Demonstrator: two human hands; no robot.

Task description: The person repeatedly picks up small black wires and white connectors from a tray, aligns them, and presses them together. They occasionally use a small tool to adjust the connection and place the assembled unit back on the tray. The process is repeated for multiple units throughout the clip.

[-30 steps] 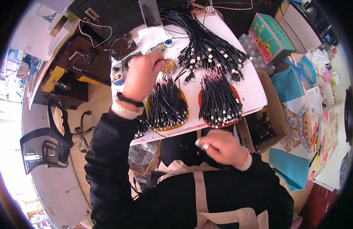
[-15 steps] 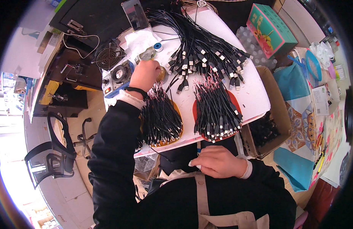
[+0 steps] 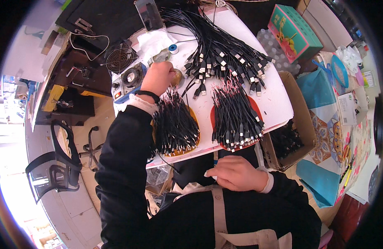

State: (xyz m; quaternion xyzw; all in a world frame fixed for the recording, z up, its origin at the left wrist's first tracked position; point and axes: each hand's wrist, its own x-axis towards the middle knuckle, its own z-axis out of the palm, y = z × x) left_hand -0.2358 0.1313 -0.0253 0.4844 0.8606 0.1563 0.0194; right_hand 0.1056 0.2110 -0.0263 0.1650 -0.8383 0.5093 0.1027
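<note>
At the far end of the left cable bundle (image 3: 175, 124), my left hand (image 3: 158, 79) is closed, its fingertips beside a round brownish thing (image 3: 178, 78). What it pinches is hidden. That bundle of short black cables, with thin stripped wires at the far end, lies on a yellow tray (image 3: 195, 120). A similar bundle (image 3: 237, 120) with USB plugs at its near end rests on a red tray (image 3: 257, 108). Close to my body, below the table edge, my right hand (image 3: 235, 173) is curled shut; a small white bit shows at its fingertips, too small to name.
Black USB cables (image 3: 229, 58) spread over the white table's (image 3: 278, 108) far side. Left of them are a spool (image 3: 173, 49), a small fan (image 3: 133, 78) and a phone-like panel (image 3: 148, 14). A cardboard box (image 3: 305, 112) stands right; an office chair (image 3: 59, 166) stands left.
My left hand has shifted very slightly down and stays closed near the brownish thing. My right hand has barely moved. The whole view has tilted a touch.
</note>
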